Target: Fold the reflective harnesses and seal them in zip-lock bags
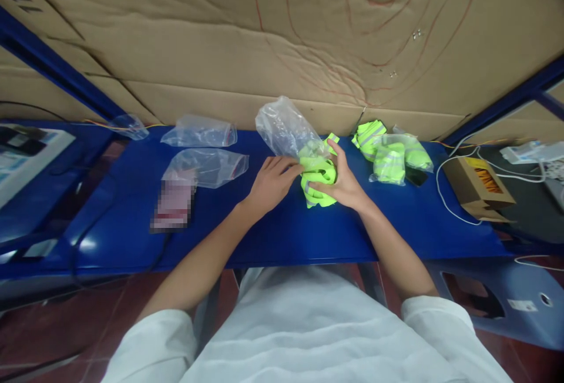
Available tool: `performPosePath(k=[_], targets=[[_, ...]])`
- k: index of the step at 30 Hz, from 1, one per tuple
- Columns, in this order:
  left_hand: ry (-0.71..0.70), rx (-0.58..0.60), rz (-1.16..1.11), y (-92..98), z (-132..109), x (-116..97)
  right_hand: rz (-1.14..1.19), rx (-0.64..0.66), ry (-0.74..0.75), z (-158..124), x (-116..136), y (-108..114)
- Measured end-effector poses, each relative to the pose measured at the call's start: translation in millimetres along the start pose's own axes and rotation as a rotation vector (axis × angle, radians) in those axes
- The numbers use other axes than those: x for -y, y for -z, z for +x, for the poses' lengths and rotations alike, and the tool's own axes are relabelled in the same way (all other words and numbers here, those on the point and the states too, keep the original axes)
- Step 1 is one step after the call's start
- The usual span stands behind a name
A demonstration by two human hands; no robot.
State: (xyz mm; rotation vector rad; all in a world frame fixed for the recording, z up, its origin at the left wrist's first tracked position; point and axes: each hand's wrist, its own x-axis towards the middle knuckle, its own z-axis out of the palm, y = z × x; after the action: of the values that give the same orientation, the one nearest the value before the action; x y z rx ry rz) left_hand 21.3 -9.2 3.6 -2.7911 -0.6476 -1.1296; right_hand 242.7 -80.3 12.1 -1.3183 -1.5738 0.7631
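A folded neon-green vest (pixel 318 178) with grey reflective strips lies on the blue table (pixel 273 236), half inside a clear plastic bag (pixel 286 127). My right hand (pixel 341 180) is wrapped round the vest from the right. The fingers of my left hand (pixel 271 180) pinch the mouth of the bag on the vest's left side.
Two bagged green vests (pixel 390 154) lie to the right at the table's back. Empty clear bags (pixel 200 133) and a blurred card (pixel 174 204) lie to the left. An open cardboard box (pixel 478 186) and white cables sit far right. A cardboard wall stands behind.
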Motion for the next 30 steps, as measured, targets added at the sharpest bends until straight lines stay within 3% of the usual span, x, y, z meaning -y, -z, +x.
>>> performPosePath(k=[5, 10, 16, 19, 21, 23, 25, 27, 30], targets=[[-0.048, -0.003, -0.031, 1.3, -0.7, 0.5, -0.126, -0.007, -0.011, 0.0, 1.6, 0.0], [0.017, -0.001, -0.049, 4.7, -1.1, 5.2, -0.218, -0.065, -0.044, 1.3, 10.1, 4.7], [0.022, 0.06, -0.124, 3.2, -1.7, -8.0, -0.121, -0.165, -0.083, 2.2, 6.0, -5.6], [0.068, 0.013, -0.279, -0.5, -1.4, -17.9, -0.061, -0.207, -0.138, 2.0, 2.4, -10.6], [0.228, -0.132, -0.491, -7.0, -1.1, -21.1, -0.045, -0.221, -0.142, 0.2, 2.8, -13.6], [0.508, -0.304, -0.738, -15.8, -1.0, -19.8, -0.03, -0.214, -0.078, -2.7, 5.0, -16.2], [0.777, -0.379, -0.962, -23.1, -0.6, -15.0, -0.016, -0.179, 0.007, -5.6, 7.4, -17.8], [0.907, -0.314, -1.184, -25.9, 0.2, -10.1, -0.016, -0.129, 0.053, -7.7, 8.9, -18.3], [0.914, -0.161, -1.5, -23.3, 2.3, -9.4, -0.035, -0.084, 0.079, -8.2, 9.6, -17.3]])
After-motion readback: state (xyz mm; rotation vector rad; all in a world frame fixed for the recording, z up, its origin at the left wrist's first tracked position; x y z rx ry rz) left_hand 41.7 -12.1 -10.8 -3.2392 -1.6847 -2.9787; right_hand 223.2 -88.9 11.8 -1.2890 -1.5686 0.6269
